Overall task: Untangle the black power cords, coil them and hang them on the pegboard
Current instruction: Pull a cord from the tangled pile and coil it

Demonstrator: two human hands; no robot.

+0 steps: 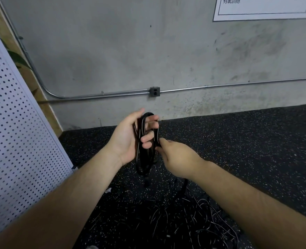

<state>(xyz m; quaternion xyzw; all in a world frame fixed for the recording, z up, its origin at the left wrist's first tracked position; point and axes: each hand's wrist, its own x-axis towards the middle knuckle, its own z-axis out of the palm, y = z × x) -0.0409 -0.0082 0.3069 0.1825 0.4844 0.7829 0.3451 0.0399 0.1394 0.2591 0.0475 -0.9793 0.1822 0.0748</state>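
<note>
1. The coiled cord (143,166) is held in the middle of the frame, above the speckled floor (256,141) and well apart from the pegboard (13,141), which fills the left edge.
2. The left hand (128,139) is turned palm up, with its fingers (147,138) curled round the bundled loops, so the coil is enclosed in a full grasp.
3. The right hand (177,159) is closed against the coil's right side, and a strand appears to be pinched there. Its fingertips are mostly hidden behind the back of the hand.
4. The coil is drawn out long and narrow. Its long axis runs almost straight up and down the frame, with the closed bend pointing to the top, towards the wall, and the loose lower loops and a tail hanging towards the bottom.
5. The cord is judged to be light, limp and rather smooth, with some springiness, so the loops can be expected to slip or spread if the grasp is relaxed.
6. The best hold is judged to be across the middle of the bundle, all the loops being gathered together. The upper bend would thus be left free for a peg.
7. A tangle of cords (193,218) lies on the floor at the lower centre and right of the frame, still to be sorted.
</note>
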